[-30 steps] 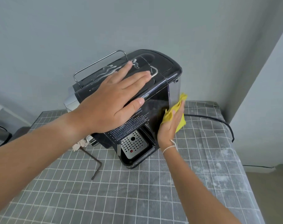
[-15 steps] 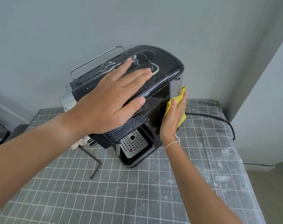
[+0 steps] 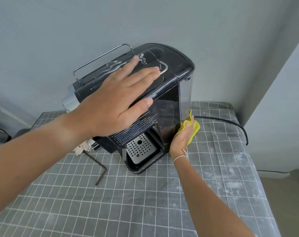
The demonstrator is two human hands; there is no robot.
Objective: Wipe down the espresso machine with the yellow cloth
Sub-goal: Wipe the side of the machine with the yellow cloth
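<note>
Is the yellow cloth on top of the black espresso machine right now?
No, the right hand presses the yellow cloth low against the black espresso machine's side.

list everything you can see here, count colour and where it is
espresso machine: 1, black with chrome trim, on the table against the wall
drip tray grate: 1, silver with a red dot, at the machine's base
yellow cloth: 1, yellow, against the machine's lower right side
power cable: 1, black, running right from behind the machine
hex key: 1, dark, left of the machine on the table
crumpled rag: 1, beige, by the hex key's upper end
table cover: 1, grey with white grid
left hand: flat on the machine's top
right hand: presses the cloth to the machine, white string at the wrist
</note>
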